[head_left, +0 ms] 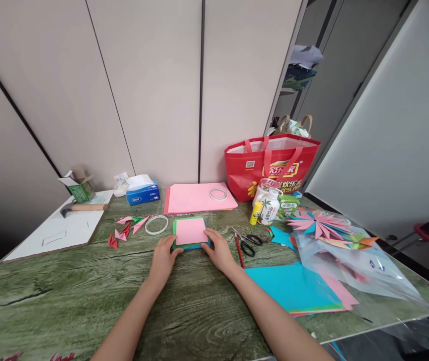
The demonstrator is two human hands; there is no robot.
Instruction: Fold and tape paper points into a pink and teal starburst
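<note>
A small stack of square coloured paper [191, 231] lies on the table in front of me, pink on top with green and blue showing at its edges. My left hand [164, 256] grips the near left corner, thumb at the front edge and fingers along the side. Opposite it, my right hand [219, 249] grips the near right corner in the same manner. A roll of white tape [156, 225] lies just left of the stack. To the right are black-handled scissors [247, 241] and a red pencil [239, 250].
Folded paper pieces [124, 231] lie left, near a hammer [83, 207] on a white board [73, 230]. Behind are a tissue box [143, 194], pink sheets [195, 198] and a red bag [244, 175]. A glue stick [255, 213], blue sheets [293, 288] and paper flowers [319, 224] are right.
</note>
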